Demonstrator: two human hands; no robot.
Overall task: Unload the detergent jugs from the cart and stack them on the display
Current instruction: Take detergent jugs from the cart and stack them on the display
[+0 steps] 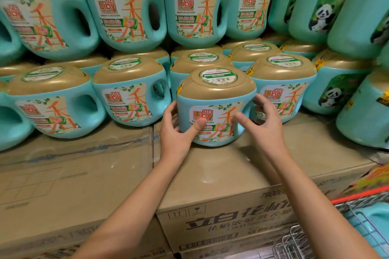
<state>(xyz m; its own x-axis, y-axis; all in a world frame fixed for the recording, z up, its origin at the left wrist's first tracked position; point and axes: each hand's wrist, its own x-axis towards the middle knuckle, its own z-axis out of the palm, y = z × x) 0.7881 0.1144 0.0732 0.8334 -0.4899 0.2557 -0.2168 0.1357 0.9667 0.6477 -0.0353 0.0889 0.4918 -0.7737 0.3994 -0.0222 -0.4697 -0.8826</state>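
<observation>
1. At far left, teal Liby jugs (56, 101) with gold caps stood in two tiers along the back of the left carton (73, 174). The carton's front half lay bare.
2. The left hand (174, 132) gripped the front jug (216, 107) by its left side, with the thumb across the label and the fingers wrapped behind.
3. The front jug stood upright on the right carton (231, 174), forward of the row. Other jugs sat close behind it and at both sides, and open cardboard ran to the carton's near edge.
4. The right hand (263, 124) curved wide round the jug's right side with the fingertips at its edge. I could not tell whether it gripped.
5. Panda-label jugs (330, 94) crowded the right end.
6. At lower right, the wire cart (299, 239) with a red rim held a teal jug (376, 223).
</observation>
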